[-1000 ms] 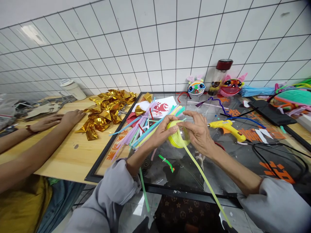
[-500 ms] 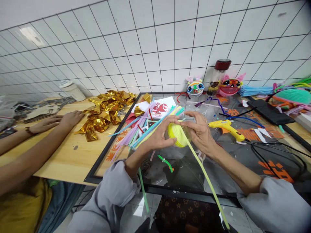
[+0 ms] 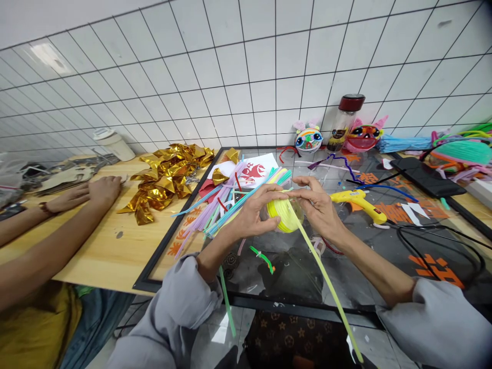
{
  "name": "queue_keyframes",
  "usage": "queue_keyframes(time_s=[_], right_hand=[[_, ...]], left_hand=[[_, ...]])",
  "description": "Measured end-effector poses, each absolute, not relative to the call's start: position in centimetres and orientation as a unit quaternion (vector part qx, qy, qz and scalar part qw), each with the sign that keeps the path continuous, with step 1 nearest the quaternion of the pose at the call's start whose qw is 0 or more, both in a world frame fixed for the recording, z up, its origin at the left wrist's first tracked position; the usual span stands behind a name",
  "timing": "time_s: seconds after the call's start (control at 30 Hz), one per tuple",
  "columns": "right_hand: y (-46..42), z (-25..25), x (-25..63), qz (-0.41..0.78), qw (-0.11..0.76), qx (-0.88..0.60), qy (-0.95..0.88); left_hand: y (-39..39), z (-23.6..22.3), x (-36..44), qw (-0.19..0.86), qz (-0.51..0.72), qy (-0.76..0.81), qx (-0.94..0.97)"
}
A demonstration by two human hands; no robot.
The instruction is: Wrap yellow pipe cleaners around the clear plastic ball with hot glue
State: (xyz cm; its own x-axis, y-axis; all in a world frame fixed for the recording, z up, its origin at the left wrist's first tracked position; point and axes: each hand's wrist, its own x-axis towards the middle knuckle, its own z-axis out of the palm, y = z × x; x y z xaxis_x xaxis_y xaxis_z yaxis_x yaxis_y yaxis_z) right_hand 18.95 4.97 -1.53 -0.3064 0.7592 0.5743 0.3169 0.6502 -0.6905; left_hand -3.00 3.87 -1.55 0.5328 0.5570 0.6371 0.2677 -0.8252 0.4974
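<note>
Between my hands is a round form wrapped in yellow pipe cleaner, held above the dark board. My left hand grips it from the left, thumb in front and fingers over the top. My right hand touches its upper right side with bent fingers and thumb. A long loose yellow pipe cleaner runs from the form down to the lower right. Behind my left hand lies a bundle of pastel pipe cleaners. A short twisted green piece rests on the board in front.
A yellow glue gun with a black cable lies to the right. Gold foil pieces and a co-worker's hands are on the left. Two decorated animal-face balls, one a pink figure, and a bottle stand by the wall.
My fingers have shifted slightly along the top of the yellow form, which stays in nearly the same place. The co-worker's hands have drawn back a little to the left.
</note>
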Motion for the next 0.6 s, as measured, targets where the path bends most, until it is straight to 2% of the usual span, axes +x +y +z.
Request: queue_keyframes(time_s=[0.27, 0.6], right_hand=[[4.8, -1.3, 18.6, 0.305, 0.489, -0.361, -0.733], [4.1, -0.4, 17.9, 0.481, 0.522, -0.385, -0.59]], left_hand=[[3.9, -1.7, -2.9, 0.154, 0.433, 0.228, 0.858], [3.5, -1.3, -2.7, 0.143, 0.442, 0.227, 0.856]])
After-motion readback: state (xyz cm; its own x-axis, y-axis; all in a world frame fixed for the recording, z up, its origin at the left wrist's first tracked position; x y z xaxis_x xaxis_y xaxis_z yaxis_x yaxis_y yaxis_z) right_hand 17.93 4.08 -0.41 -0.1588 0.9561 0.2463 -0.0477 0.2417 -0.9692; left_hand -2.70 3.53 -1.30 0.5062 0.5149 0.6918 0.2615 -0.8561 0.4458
